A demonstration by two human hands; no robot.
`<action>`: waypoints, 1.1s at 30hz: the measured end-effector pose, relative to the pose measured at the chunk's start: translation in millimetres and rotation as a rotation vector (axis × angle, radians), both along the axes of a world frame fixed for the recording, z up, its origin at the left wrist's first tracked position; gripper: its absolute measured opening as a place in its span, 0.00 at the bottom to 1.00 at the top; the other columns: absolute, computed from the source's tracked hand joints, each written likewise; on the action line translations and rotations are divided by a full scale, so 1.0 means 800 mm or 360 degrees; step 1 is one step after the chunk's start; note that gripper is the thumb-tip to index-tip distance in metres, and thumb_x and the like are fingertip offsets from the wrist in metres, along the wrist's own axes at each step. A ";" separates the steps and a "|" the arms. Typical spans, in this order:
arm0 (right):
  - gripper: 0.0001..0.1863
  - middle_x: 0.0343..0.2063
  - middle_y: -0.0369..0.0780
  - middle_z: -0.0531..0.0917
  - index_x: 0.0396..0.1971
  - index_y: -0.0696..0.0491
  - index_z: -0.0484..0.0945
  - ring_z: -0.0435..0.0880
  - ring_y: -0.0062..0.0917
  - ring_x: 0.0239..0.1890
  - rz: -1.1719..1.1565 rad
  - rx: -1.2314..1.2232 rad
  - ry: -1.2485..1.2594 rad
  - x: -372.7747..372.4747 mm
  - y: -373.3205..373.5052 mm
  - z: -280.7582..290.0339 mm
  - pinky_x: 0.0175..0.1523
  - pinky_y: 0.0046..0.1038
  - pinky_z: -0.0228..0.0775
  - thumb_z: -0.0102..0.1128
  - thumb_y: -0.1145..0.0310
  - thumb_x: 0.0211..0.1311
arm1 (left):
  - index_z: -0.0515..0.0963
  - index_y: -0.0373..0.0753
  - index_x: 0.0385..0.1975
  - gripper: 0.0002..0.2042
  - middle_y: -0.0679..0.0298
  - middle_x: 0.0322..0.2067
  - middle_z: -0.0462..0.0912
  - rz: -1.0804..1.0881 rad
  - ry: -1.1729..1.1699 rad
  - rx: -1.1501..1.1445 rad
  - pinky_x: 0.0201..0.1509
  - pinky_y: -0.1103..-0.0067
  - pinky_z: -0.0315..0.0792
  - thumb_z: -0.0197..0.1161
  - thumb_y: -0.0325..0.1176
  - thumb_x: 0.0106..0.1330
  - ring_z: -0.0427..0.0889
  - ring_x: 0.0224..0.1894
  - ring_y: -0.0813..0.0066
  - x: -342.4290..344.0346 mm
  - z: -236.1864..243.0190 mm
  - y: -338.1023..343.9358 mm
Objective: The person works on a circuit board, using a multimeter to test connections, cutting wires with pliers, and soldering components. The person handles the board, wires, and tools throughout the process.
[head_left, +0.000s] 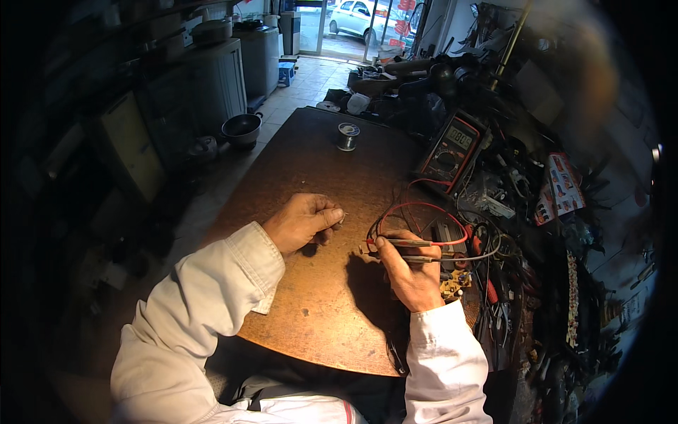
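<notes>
Over the middle of the wooden table, my left hand [300, 220] is closed in a pinch. A tiny part with a thin lead [343, 218] shows at its fingertips; its exact kind is too small to make out. To the right, my right hand [413, 279] grips a pair of multimeter probes [408, 243], side by side, with their tips toward the left hand but apart from it. Red and dark leads loop from the probes. A red-and-black digital multimeter [452, 152] leans at the table's far right with its display lit.
A spool of solder wire [348, 138] stands toward the far end of the wooden table [318, 318]. Along the right edge lie a small yellowish circuit board [455, 283], cables and piled tools. A dark pot [242, 130] sits beyond the left edge.
</notes>
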State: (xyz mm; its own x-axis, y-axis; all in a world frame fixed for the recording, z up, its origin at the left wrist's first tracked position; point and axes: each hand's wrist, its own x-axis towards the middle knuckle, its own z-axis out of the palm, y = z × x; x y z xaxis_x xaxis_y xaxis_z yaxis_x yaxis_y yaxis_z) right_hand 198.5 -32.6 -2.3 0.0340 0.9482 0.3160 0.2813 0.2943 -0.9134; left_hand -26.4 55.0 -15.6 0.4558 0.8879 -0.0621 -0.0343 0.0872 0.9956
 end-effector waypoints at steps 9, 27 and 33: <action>0.12 0.23 0.36 0.82 0.43 0.60 0.83 0.77 0.15 0.17 0.0002 -0.0067 0.0671 -0.004 -0.002 0.010 0.19 0.18 0.67 0.66 0.66 0.70 | 0.78 0.37 0.41 0.08 0.66 0.35 0.82 -0.0170 -0.0346 -0.0341 0.41 0.79 0.81 0.62 0.36 0.76 0.82 0.34 0.80 0.010 0.000 -0.018; 0.12 0.28 0.41 0.87 0.46 0.64 0.83 0.85 0.18 0.25 -0.0037 0.0165 0.0183 -0.012 -0.007 0.005 0.29 0.19 0.76 0.64 0.70 0.71 | 0.81 0.29 0.42 0.12 0.65 0.29 0.83 -0.0013 0.0055 0.0308 0.34 0.84 0.77 0.65 0.35 0.74 0.80 0.28 0.82 0.030 -0.002 -0.030; 0.12 0.25 0.40 0.87 0.45 0.63 0.83 0.84 0.17 0.22 -0.0012 0.0059 0.0246 -0.012 -0.008 0.005 0.26 0.18 0.73 0.64 0.69 0.71 | 0.81 0.29 0.41 0.13 0.65 0.29 0.83 -0.0014 0.0058 0.0341 0.34 0.84 0.77 0.65 0.36 0.74 0.80 0.28 0.82 0.031 -0.002 -0.032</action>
